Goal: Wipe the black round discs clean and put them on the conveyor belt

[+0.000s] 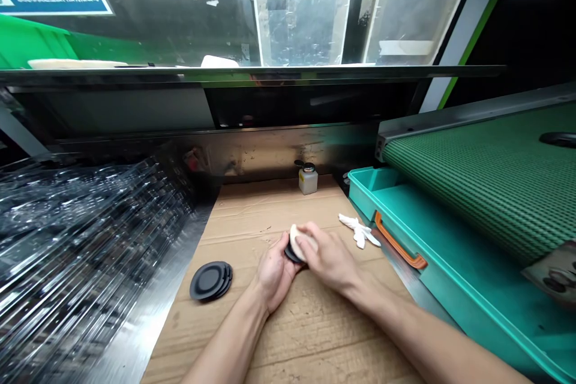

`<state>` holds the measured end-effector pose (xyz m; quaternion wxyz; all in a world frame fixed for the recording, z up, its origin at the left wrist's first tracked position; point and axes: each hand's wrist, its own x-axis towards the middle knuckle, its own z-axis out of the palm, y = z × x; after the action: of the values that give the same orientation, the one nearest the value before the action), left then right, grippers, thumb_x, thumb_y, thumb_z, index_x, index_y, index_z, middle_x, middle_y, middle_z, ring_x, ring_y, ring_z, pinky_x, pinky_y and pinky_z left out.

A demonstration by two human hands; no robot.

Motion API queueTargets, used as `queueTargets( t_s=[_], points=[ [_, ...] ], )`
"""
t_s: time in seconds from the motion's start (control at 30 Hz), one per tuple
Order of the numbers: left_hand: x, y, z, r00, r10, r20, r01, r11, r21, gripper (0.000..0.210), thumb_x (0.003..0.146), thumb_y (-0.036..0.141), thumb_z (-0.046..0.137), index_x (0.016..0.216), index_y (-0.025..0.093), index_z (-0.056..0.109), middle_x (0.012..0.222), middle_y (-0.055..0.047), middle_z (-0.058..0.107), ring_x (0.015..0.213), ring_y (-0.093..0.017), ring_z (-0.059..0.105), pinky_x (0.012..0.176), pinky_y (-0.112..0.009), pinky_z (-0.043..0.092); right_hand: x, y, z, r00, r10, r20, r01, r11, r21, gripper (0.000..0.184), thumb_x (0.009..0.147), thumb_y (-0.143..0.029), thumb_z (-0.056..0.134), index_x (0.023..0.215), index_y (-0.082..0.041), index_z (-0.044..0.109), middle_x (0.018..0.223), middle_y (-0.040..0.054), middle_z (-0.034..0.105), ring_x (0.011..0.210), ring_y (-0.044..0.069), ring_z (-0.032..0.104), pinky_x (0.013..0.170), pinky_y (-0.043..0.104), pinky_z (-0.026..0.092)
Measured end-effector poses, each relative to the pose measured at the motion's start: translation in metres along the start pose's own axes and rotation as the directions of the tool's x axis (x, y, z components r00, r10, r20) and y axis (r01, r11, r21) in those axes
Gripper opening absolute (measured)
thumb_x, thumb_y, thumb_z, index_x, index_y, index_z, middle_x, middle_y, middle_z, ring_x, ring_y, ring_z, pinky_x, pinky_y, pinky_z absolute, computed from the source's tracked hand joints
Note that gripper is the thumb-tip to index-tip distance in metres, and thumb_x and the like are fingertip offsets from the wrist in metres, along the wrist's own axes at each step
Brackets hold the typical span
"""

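In the middle of the head view, my left hand (273, 270) is closed on a round black plastic disc (293, 253), mostly covered by my hands. My right hand (330, 255) presses a white pad (297, 241) against the disc's face, its fingers curled over the pad. Whether the pad is cloth or foam, I cannot tell. To the left lies a short stack of similar black discs (208, 281) on the cardboard sheet (333, 330). Several white strips (359, 230) lie to the right of my hands.
A small square bottle (308, 180) with a dark cap stands at the cardboard's far end. On the right sit a teal bin (454, 306) with an orange handle (398, 245) and a green conveyor belt (490, 162). Shiny clear plastic trays (81, 252) fill the left side.
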<state>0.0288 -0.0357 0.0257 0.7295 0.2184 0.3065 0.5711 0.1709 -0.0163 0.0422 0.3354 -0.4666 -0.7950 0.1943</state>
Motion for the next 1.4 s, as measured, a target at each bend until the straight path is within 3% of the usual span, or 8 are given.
queueTargets(
  t_s=[0.2,0.3,0.43,0.7,0.83,0.9,1.13,1.4],
  points=[
    [-0.001,0.0,0.002,0.999,0.026,-0.029,-0.029,0.995,-0.096,0.029,0.095,0.028,0.045,0.109,0.011,0.065,0.121,-0.013,0.064,0.118,-0.024,0.056,0.105,-0.037,0.043,0.001,-0.015,0.018,0.988,0.14,-0.057,-0.152,0.916,-0.372,0.029,0.098,-0.04,0.037,0.119,-0.023,0.049,0.08,0.0053,0.069,0.068,0.024,0.065,0.058,0.028,0.034],
    [0.0,0.001,0.002,0.999,0.026,-0.043,-0.03,0.994,-0.107,0.03,0.095,0.028,0.045,0.107,0.01,0.066,0.12,-0.014,0.064,0.119,-0.024,0.055,0.107,-0.036,0.042,0.001,-0.017,0.02,0.996,0.09,-0.017,-0.09,0.927,-0.365,0.028,0.098,-0.04,0.035,0.119,-0.025,0.047,0.081,0.0039,0.069,0.066,0.023,0.064,0.057,0.027,0.032],
    [0.002,0.001,0.002,0.998,0.056,-0.022,-0.058,0.992,-0.113,0.031,0.096,0.028,0.044,0.114,0.012,0.064,0.125,-0.012,0.062,0.121,-0.023,0.054,0.108,-0.036,0.041,0.002,-0.018,0.02,0.979,0.197,-0.058,-0.204,0.899,-0.387,0.027,0.098,-0.04,0.035,0.115,-0.023,0.048,0.08,0.0052,0.068,0.067,0.023,0.064,0.057,0.027,0.03],
    [0.001,0.0,0.003,0.996,0.08,-0.027,-0.082,0.991,-0.104,0.031,0.094,0.027,0.047,0.118,0.013,0.062,0.124,-0.012,0.063,0.119,-0.023,0.056,0.107,-0.036,0.042,0.003,-0.018,0.023,0.98,0.191,-0.052,-0.197,0.917,-0.348,0.03,0.098,-0.041,0.035,0.119,-0.024,0.047,0.082,0.0057,0.069,0.069,0.024,0.064,0.059,0.027,0.033],
    [0.002,0.002,0.001,0.997,0.048,-0.058,-0.055,0.99,-0.127,0.03,0.094,0.025,0.047,0.115,0.011,0.062,0.12,-0.013,0.064,0.116,-0.023,0.057,0.106,-0.037,0.044,0.002,-0.014,0.02,0.998,0.065,0.017,-0.058,0.958,-0.281,0.029,0.096,-0.041,0.039,0.119,-0.026,0.05,0.083,0.004,0.069,0.071,0.023,0.064,0.062,0.027,0.037],
    [0.003,0.004,-0.001,0.998,0.046,-0.049,-0.052,0.988,-0.146,0.03,0.095,0.025,0.045,0.114,0.01,0.062,0.122,-0.015,0.063,0.116,-0.024,0.057,0.104,-0.039,0.045,0.003,-0.006,0.012,0.996,0.086,-0.002,-0.084,0.968,-0.235,0.027,0.095,-0.04,0.044,0.115,-0.027,0.055,0.084,0.0035,0.069,0.074,0.023,0.065,0.065,0.028,0.04],
    [0.005,0.004,0.0,1.0,0.001,-0.018,-0.003,0.994,-0.114,0.029,0.095,0.027,0.044,0.109,0.01,0.062,0.12,-0.015,0.063,0.113,-0.026,0.059,0.1,-0.042,0.048,0.007,0.016,-0.008,0.995,0.043,0.088,-0.072,0.932,0.356,0.02,0.089,-0.033,0.055,0.101,-0.021,0.066,0.101,0.0018,0.069,0.089,0.016,0.063,0.078,0.024,0.046],
    [0.0,0.0,0.003,0.999,0.036,0.011,-0.035,0.999,-0.024,0.027,0.091,0.028,0.053,0.109,0.012,0.064,0.115,-0.014,0.066,0.113,-0.027,0.059,0.102,-0.041,0.045,0.009,0.016,-0.002,0.956,0.016,0.294,-0.143,0.898,0.417,0.015,0.082,-0.025,0.059,0.086,-0.018,0.071,0.086,0.0005,0.07,0.074,0.015,0.062,0.066,0.022,0.045]
  ],
)
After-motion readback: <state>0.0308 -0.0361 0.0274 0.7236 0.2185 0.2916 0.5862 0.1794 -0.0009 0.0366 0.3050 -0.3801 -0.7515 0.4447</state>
